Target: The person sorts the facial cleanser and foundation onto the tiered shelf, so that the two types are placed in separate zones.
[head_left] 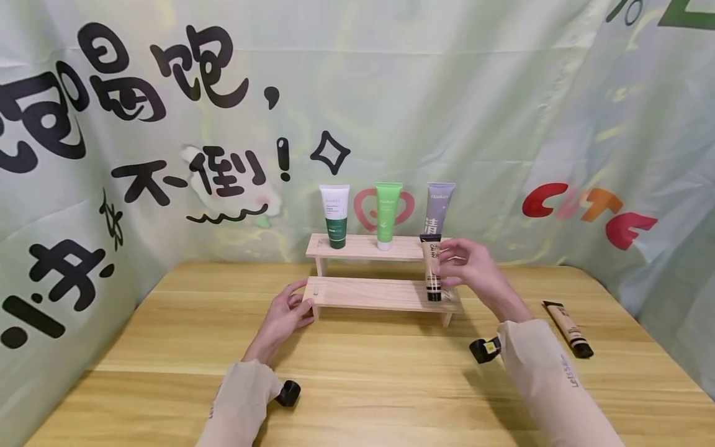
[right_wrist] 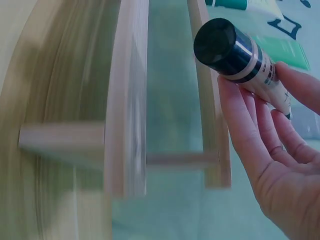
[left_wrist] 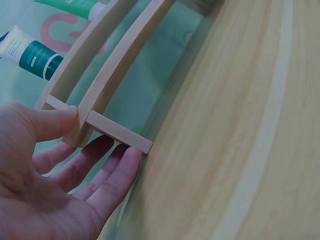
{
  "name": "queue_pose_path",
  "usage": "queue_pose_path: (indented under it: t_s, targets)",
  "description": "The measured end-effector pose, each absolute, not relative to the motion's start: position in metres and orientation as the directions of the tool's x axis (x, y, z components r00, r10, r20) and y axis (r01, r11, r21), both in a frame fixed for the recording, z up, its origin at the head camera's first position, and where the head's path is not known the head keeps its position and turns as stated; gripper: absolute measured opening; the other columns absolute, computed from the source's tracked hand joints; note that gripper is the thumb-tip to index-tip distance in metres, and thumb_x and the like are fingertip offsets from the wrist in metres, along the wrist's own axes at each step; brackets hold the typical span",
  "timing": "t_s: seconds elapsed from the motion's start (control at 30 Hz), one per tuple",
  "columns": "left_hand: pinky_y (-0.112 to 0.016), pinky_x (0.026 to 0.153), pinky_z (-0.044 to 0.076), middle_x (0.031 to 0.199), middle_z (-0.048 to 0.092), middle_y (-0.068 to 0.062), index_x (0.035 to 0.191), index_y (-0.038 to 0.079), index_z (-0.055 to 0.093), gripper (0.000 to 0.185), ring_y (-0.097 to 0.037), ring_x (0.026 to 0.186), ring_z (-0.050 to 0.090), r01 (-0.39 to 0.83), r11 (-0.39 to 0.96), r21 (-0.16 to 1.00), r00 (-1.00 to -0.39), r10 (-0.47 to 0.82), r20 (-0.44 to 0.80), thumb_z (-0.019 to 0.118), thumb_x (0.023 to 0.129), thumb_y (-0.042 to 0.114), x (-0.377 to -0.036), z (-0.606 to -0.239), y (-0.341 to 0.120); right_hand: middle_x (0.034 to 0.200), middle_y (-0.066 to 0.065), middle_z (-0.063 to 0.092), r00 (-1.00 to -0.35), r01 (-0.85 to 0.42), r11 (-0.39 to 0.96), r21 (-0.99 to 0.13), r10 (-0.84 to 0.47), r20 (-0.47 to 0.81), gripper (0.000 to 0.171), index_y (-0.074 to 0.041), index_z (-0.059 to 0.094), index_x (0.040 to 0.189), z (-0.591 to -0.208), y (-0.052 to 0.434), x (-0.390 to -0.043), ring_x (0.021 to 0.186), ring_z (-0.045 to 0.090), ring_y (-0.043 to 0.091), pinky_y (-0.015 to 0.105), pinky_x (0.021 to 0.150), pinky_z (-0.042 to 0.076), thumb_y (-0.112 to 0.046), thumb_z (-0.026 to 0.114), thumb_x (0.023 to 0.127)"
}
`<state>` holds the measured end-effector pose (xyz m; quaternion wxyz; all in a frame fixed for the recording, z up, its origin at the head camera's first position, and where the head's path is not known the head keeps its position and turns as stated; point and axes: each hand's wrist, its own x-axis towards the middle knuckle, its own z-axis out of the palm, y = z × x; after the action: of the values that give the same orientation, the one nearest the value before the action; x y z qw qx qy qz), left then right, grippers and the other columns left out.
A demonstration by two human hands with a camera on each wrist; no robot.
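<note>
A two-tier wooden shelf (head_left: pixel 368 293) stands at the table's far middle. My right hand (head_left: pixel 459 264) pinches a beige tube with a black cap (head_left: pixel 432 267), upright, cap down on the right end of the lower tier. In the right wrist view, the fingers (right_wrist: pixel 260 135) lie along the beige tube (right_wrist: pixel 235 47) beside the shelf boards (right_wrist: pixel 127 100). My left hand (head_left: pixel 287 309) rests against the shelf's left end. Its thumb (left_wrist: pixel 47 122) presses the board end, and straight fingers (left_wrist: pixel 107 170) touch the shelf leg (left_wrist: pixel 120 131).
Three tubes stand on the top tier: white and green (head_left: pixel 335 214), green (head_left: pixel 387 214), purple (head_left: pixel 438 208). A second beige tube (head_left: pixel 568 329) lies on the wooden table (head_left: pixel 363 385) to the right. Printed cloth walls close in the back and sides.
</note>
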<state>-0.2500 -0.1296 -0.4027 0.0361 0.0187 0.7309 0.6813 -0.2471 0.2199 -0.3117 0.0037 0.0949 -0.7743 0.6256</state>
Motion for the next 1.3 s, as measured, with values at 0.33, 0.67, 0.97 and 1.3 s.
queue_pose_path:
  t_s: [0.33,0.67,0.97,1.3]
  targets:
    - [-0.042,0.078,0.051,0.112,0.056,-0.021,0.137,0.009,0.038,0.048,-0.028,0.093,0.058,-0.022,0.064,0.998,-0.997,0.067,-0.027,0.051,0.092,-0.001,-0.247,-0.401,-0.128,0.102,0.018,0.051,-0.985,-0.154,0.166,-0.974,-0.108,0.137,0.054,0.010,0.040,0.124,-0.316,0.178,-0.253,0.080,0.058,0.016,0.043,0.074,0.053,0.012,0.064,0.075]
    - [-0.043,0.077,0.051,0.109,0.056,-0.021,0.138,0.007,0.034,0.053,-0.029,0.091,0.059,-0.023,0.049,0.999,-0.997,0.076,-0.026,0.053,0.090,-0.003,-0.247,-0.402,-0.129,0.095,0.021,0.055,-0.955,-0.297,0.220,-0.929,-0.086,0.285,0.046,0.011,0.049,0.111,-0.328,0.136,-0.260,0.079,0.057,0.023,0.030,0.068,0.054,0.015,0.067,0.070]
    - [-0.042,0.077,0.052,0.110,0.056,-0.019,0.137,0.010,0.037,0.052,-0.028,0.092,0.059,-0.044,0.055,0.997,-0.994,0.097,-0.049,0.053,0.090,-0.003,-0.245,-0.402,-0.130,0.094,0.017,0.056,-0.934,-0.356,0.201,-0.912,-0.085,0.346,0.043,0.005,0.051,0.106,-0.337,0.104,-0.262,0.083,0.059,0.029,0.035,0.076,0.051,0.014,0.069,0.068]
    - [-0.040,0.077,0.052,0.111,0.056,-0.019,0.136,0.011,0.038,0.051,-0.029,0.092,0.059,-0.059,0.046,0.997,-0.993,0.095,-0.063,0.054,0.089,-0.002,-0.248,-0.400,-0.129,0.094,0.024,0.056,-0.891,-0.454,0.184,-0.872,-0.099,0.443,0.041,0.007,0.051,0.102,-0.341,0.076,-0.266,0.084,0.059,0.037,0.046,0.080,0.048,0.016,0.071,0.067]
